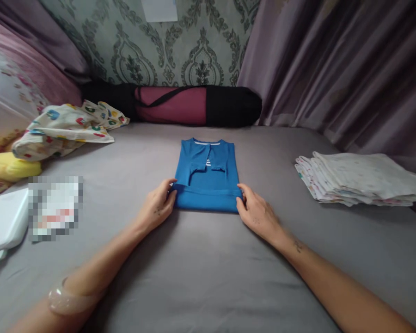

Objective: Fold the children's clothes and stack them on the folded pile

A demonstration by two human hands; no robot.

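A blue shirt lies on the grey sheet with its neckline at the far end. Both sleeves are tucked inward over the body, and a small white mark shows between the cuffs. Its near end is turned up in a flat band. My left hand pinches the left edge of that band between thumb and fingers. At the opposite edge, my right hand grips the band in the same way. A pale bangle circles my left forearm.
Folded white printed cloths lie stacked at the right. At the left are a crumpled patterned cloth, a yellow item, a white power bank with a cable and a blurred-out packet. A black-and-maroon bag lies along the wall.
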